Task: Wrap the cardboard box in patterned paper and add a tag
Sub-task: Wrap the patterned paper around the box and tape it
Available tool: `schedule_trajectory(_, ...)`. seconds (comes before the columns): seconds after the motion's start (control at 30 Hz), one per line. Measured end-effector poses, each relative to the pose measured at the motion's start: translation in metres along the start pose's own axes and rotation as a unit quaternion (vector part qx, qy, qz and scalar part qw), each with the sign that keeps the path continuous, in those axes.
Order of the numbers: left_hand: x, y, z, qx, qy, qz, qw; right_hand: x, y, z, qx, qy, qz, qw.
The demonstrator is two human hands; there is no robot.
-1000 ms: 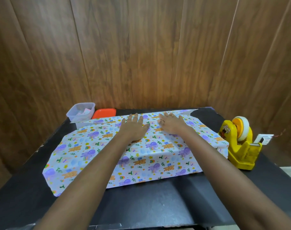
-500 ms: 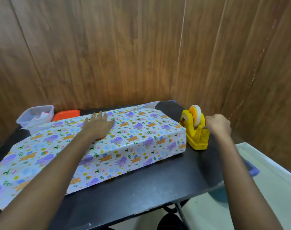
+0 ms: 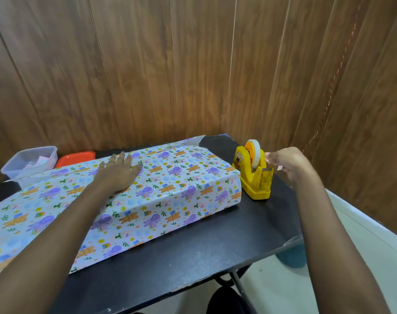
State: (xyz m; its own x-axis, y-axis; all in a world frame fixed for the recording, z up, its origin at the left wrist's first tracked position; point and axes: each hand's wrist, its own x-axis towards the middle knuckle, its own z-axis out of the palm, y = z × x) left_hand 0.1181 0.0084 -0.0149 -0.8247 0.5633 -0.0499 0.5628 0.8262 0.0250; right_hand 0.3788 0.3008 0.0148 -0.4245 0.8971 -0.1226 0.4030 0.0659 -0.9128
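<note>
Left hand (image 3: 118, 173) presses paper (image 3: 181, 177); right hand (image 3: 288, 164) pinches tape (image 3: 256, 155)

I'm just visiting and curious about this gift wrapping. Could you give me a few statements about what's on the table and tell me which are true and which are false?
1. The left hand lies flat on the patterned paper. True.
2. The right hand is at the yellow tape dispenser. True.
3. The dispenser stands on top of the paper. False: it stands on the black table, just past the paper's right end.
4. The clear tub sits at the table's near right corner. False: it is at the far left corner, beside an orange lid.
</note>
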Motion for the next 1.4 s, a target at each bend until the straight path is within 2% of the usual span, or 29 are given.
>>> schedule_trajectory(0.2,0.001,-0.001,0.001,0.004,0.003,0.001,1.0,-0.009,0.032,0.003,0.049,-0.055,0.054,0.996)
schedule_trajectory(0.57,0.005,-0.004,0.003,0.006,0.006,0.003,1.0,-0.01,0.059,0.021,0.227,-0.026,0.051,0.972)
schedule_trajectory(0.73,0.005,-0.004,0.004,0.008,0.01,0.003,1.0,-0.018,0.064,0.035,0.338,-0.005,0.049,0.94)
schedule_trajectory(0.83,0.004,-0.004,0.003,0.001,0.014,0.004,1.0,-0.02,0.066,0.044,0.404,-0.008,0.087,0.911)
schedule_trajectory(0.93,0.003,-0.004,0.004,-0.001,0.016,0.006,1.0,-0.028,0.086,0.057,0.482,-0.043,0.109,0.868)
schedule_trajectory(1.0,0.003,-0.005,0.002,0.003,0.008,0.006,1.0,-0.034,0.09,0.061,0.516,-0.07,0.07,0.851)
schedule_trajectory(1.2,0.0,-0.02,-0.011,-0.046,-0.016,0.044,0.998,-0.055,0.026,0.056,0.391,-0.126,-0.094,0.907)
schedule_trajectory(1.27,-0.006,-0.025,-0.013,-0.062,-0.024,0.052,0.996,-0.064,0.0,0.065,0.32,-0.162,-0.121,0.926)
schedule_trajectory(1.4,-0.011,-0.028,-0.015,-0.086,-0.013,0.063,0.994,-0.074,-0.048,0.116,0.178,-0.257,-0.139,0.94)
